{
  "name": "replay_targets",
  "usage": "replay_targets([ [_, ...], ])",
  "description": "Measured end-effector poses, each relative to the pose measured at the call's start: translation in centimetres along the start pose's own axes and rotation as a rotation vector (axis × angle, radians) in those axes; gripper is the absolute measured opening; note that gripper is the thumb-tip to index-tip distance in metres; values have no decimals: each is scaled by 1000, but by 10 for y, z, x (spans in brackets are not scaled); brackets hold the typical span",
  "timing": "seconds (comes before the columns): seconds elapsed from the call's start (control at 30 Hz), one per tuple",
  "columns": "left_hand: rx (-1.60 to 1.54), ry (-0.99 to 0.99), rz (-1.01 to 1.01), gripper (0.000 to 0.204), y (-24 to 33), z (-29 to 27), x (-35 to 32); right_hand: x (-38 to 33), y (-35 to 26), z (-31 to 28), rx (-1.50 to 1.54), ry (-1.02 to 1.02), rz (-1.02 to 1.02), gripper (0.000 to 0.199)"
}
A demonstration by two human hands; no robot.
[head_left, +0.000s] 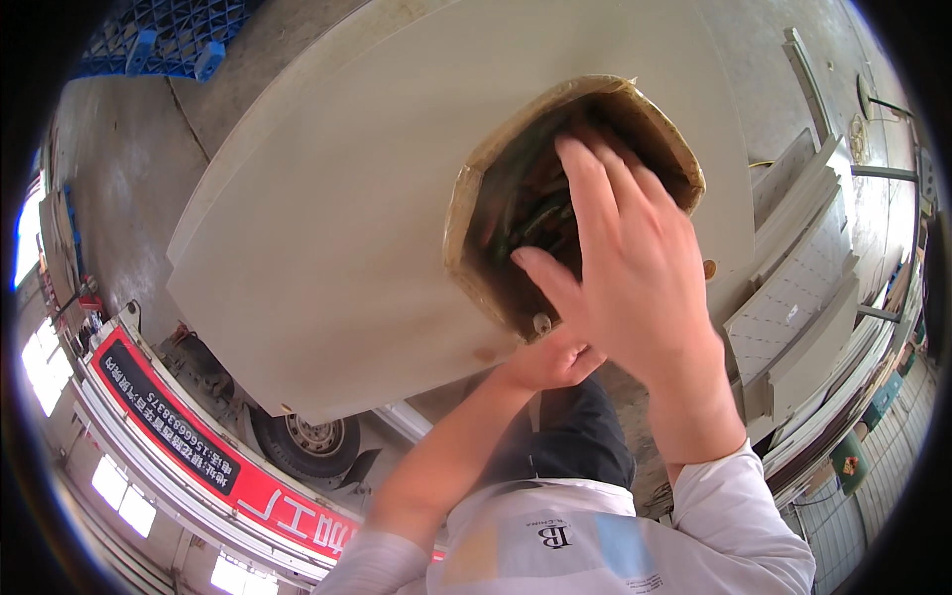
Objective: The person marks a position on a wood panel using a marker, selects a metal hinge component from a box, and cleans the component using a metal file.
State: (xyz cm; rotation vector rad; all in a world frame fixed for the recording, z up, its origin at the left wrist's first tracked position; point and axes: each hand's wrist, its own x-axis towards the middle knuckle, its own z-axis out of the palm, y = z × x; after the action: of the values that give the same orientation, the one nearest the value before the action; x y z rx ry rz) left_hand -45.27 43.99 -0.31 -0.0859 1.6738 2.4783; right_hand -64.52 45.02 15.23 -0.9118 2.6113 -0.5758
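Observation:
An open cardboard box (462,213), its edges covered with shiny tape, stands on a pale, angular tabletop (327,248). Dark, greenish and reddish pieces (540,218) lie inside, too shadowed and blurred to name. Over the opening reaches my right hand (635,253), thumb and fingers apart, the fingertips down inside the box. No held thing shows in it. My left hand (555,359) is closed at the near corner of the box, beside a small pale round thing (541,323). What its curled fingers hold, if anything, is hidden.
Long pale boards and panels (793,278) are stacked on the floor to the right. At the lower left is a vehicle wheel (307,441) near a red printed banner (198,446). A blue plastic pallet (164,40) lies at the far left.

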Motion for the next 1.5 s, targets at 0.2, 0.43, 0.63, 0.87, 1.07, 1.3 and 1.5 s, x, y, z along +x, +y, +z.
replay_targets([
  [0.2, 493, 95, 31, 17, 18, -6, 9, 30, 15, 14, -269, -56, -30, 94],
  [0.43, 434, 98, -49, 26, 11, -6, -1, 32, 16, 14, -350, -72, -121, 81],
  [0.63, 73, 331, -81, 24, 45, -7, -58, 36, 16, 8, -342, -201, -79, 77],
  [0.87, -134, 773, -215, 56, 131, -41, -9, 31, 19, 6, -327, -211, -123, 67],
  [1.07, -184, 698, -367, 60, 128, -36, 28, 1, 28, -5, -84, -348, -275, 40],
  [1.3, -288, 793, -129, 65, 119, -27, 23, -66, 39, -22, 137, 229, -553, 12],
  [1.5, -296, 871, 165, 49, 129, 2, 21, -120, 35, -48, 302, 499, -605, 18],
])
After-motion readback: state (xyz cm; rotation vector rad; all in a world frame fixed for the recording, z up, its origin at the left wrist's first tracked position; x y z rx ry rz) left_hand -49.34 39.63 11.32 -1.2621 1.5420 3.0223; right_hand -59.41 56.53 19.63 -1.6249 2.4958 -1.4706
